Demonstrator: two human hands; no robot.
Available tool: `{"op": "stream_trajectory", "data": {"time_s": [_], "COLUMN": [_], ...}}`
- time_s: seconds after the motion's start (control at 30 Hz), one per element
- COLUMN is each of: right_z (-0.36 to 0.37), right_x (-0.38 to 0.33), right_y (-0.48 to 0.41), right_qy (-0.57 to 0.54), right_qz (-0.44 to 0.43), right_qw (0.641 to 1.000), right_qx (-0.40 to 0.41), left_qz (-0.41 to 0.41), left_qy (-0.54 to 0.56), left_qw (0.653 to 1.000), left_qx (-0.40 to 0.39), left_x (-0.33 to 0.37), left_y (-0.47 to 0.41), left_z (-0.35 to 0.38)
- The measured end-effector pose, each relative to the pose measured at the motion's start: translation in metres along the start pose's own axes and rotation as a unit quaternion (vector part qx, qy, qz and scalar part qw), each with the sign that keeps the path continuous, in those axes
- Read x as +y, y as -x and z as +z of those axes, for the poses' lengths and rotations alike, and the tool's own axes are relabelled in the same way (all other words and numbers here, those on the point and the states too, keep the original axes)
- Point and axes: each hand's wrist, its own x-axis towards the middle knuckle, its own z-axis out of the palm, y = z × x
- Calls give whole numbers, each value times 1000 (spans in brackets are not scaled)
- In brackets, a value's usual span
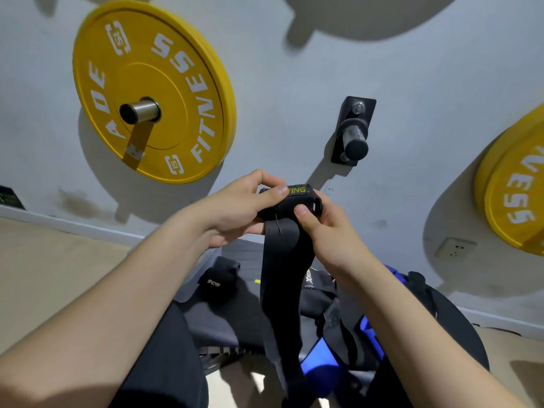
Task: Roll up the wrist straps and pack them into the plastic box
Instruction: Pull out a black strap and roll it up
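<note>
A gym; yellow weight plates [153, 89] on wall pegs [351, 136], lifting gear below

**gripnoob:** Can anyone read the full word on the wrist strap [282, 260]?

**plate_dad:** Nope. The left hand [238, 207] has its thumb over the start, so only "YING" shows. The rolled end is mostly buried under both thumbs and the right hand [321, 228].

**gripnoob:** And the tail?

**plate_dad:** It goes blurry low down, then runs off the bottom edge.

**gripnoob:** Second yellow weight plate [512, 195]?

**plate_dad:** Chopped by the right edge, lettering incomplete. The dark thing [8, 197] at the far left is cropped too, no idea what it is.

**gripnoob:** Blue stuff [323, 363]?

**plate_dad:** Blurred and half behind the strap, can't tell. The label on the rolled black strap [217, 278] is too small to read for sure.
</note>
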Motion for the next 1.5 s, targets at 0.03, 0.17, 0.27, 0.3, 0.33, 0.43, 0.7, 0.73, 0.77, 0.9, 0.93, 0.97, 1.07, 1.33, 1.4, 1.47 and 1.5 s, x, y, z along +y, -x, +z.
{"op": "stream_trajectory", "data": {"time_s": [0.03, 0.17, 0.27, 0.3, 0.33, 0.43, 0.7, 0.73, 0.77, 0.9, 0.93, 0.97, 1.07, 1.33, 1.4, 1.47, 1.5], "right_z": [0, -3, -4, -4, -7, -18, -31, -31, -31, -37, -40, -43, -50, -56, -53, -48, -44], "right_x": [1, 5, 17, 22, 28, 38, 47, 47, 48, 46, 44, 41, 38, 42, 45, 50, 53], "right_y": [-5, -40, -56, -58, -62, -69, -85, -87, -89, -91, -90, -88, -84, -93, -96, -100, -101], "right_qy": [-3, -67, -101, -110, -119, -141, -162, -170, -179, -227, -241, -248, -252, -373, -392, -350, -311], "right_qz": [1, 71, 149, 171, 195, 218, 161, 160, 159, 210, 240, 265, 275, 134, 151, 177, 192], "right_qw": [1000, 995, 983, 979, 973, 966, 973, 972, 971, 951, 940, 931, 926, 917, 907, 919, 930], "right_qx": [1, 19, 19, 4, -4, -4, -16, -11, -6, -25, -35, -46, -54, 34, 40, 42, 36], "left_qz": [3, 78, 143, 167, 183, 179, 173, 178, 185, 210, 207, 196, 134, 45, 42, 35, 26], "left_qy": [-1, -40, -126, -188, -244, -272, -244, -246, -262, -343, -363, -383, -430, -366, -299, -224, -180], "left_qw": [1000, 991, 968, 951, 933, 926, 951, 951, 947, 912, 904, 899, 891, 928, 953, 974, 983], "left_qx": [11, 96, 162, 179, 189, 192, 75, 53, 38, 83, 89, 84, 58, -49, -38, -1, 9], "left_x": [0, -17, -38, -43, -47, -49, -53, -53, -53, -60, -61, -62, -63, -61, -61, -61, -61], "left_y": [-6, -34, -54, -60, -67, -82, -98, -99, -99, -106, -107, -107, -103, -78, -70, -65, -63], "left_z": [-1, 4, -2, -6, -9, -20, -42, -42, -43, -44, -46, -48, -57, -59, -57, -55, -54]}}
